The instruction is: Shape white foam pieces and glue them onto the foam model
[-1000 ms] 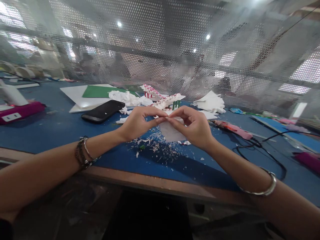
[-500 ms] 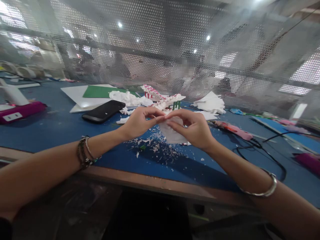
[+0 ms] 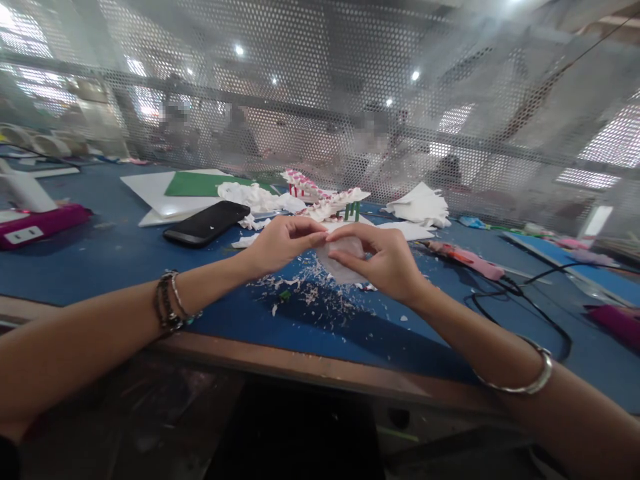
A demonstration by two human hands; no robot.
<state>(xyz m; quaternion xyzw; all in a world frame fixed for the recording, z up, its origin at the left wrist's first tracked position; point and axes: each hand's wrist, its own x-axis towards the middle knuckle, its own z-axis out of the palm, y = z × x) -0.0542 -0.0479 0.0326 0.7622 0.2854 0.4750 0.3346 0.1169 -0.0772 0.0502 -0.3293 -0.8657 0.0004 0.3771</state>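
Both hands meet above the blue tabletop, pinching at the top edge of a thin, whitish translucent sheet. My left hand has its thumb and fingers pressed together at the sheet's upper left corner. From the right, my right hand holds the same sheet between thumb and fingers, and its lower part hangs down. Whatever small thing lies between the fingertips is too small to make out. Beneath the hands, white scraps and a green bit are scattered over the table.
Behind the hands stands a white piece with pink spots and green and red legs. A black phone and crumpled white tissue lie left of it. Rightward are fanned white sheets and a pink corded tool. Perforated metal mesh closes the back.
The hanging sheet has been bunched or folded a little, its lower edge now rounder and higher. Both hands stay nearly in place, with the fingertips shifting slightly left.
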